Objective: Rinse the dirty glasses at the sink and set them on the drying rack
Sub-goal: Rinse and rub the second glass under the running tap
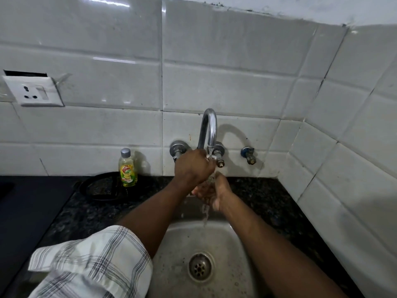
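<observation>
Water runs from the curved chrome tap (209, 127) on the tiled wall into the steel sink (234, 239). My left hand (192, 166) is closed around the tap fitting just left of the spout's outlet, and its fingers hide the part it grips. Just below it, my right hand (216, 193) is cupped palm up in the stream, with its fingers apart and nothing in it. Water spills off that palm toward the drain (200, 267). No glass and no drying rack show in this view.
A yellow dish soap bottle (127, 168) stands on a round black tray (101, 188) left of the sink. Dark granite counter (264, 203) surrounds the basin. A second small valve (249, 154) sticks out of the wall at the right, and a wall socket (34, 91) sits at the upper left.
</observation>
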